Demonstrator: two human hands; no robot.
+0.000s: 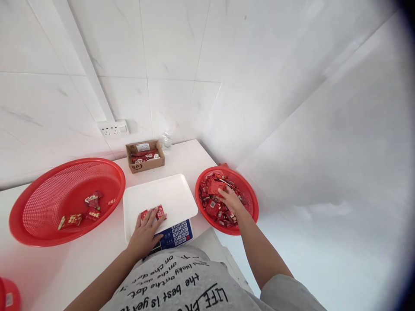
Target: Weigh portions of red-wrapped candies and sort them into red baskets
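My left hand (147, 229) lies with fingers stretched out over small red packets (159, 212) on a white tray (178, 190). Its palm partly hides them. The tray sits on a scale with a blue keypad (178, 234), which shows at the near edge. On the right, my right hand (230, 199) reaches into a red basket (252, 203) filled with small red wrapped packets (223, 218). A red packet (215, 187) is at its fingertips, with thumb and fingers bent around its near side.
A large red basket (39, 172) at left holds a few red and gold packets (70, 221). Behind the tray stand a cardboard box (149, 165) of red packages and a clear plastic bottle (166, 141). Red plastic (11, 293) shows at lower left. A wall socket (113, 128) is at the back.
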